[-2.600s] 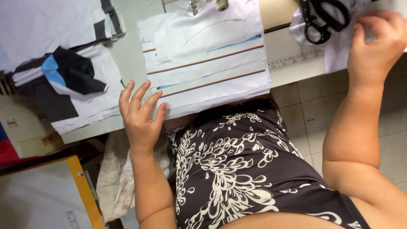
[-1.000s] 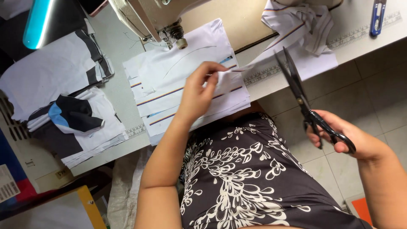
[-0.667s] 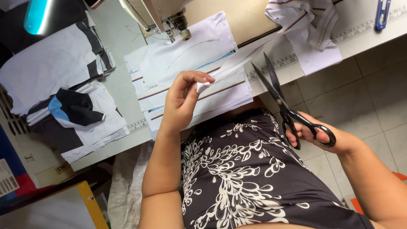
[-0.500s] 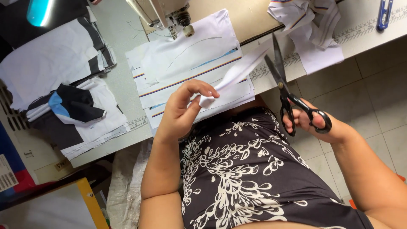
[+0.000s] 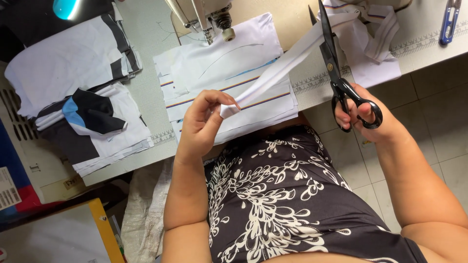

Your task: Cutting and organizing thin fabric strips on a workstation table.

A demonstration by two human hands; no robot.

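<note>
Left hand: our left hand [image 5: 202, 124] pinches the near end of a white fabric strip [image 5: 287, 56] between thumb and fingers [image 5: 222, 100], lifted above the lap at about 9 o'clock of the scissors.
Right hand: our right hand [image 5: 363, 114] grips the black scissors [image 5: 336, 68], fingers closed through the handle loops, blades pointing to 12 o'clock.
Change: a moment ago the scissors lay slanted and lower; now they stand nearly upright with the blades at the strip's far end, and the strip is pulled taut. We judge the cut is being lined up.
Strip position: it runs from the left fingers toward 2 o'clock, crossing over the striped white panels [image 5: 229, 73] and meeting the blades near the top edge.
Surface: the pale surface [image 5: 146, 58] carries the panels, a sewing machine foot [image 5: 214, 19] at 12 o'clock, a stack of white, black and blue cut pieces [image 5: 83, 112] at 9 o'clock, a striped fabric heap [image 5: 370, 44] and blue thread snips [image 5: 448, 22] at 1 o'clock.
Containers: none that we can make out.
</note>
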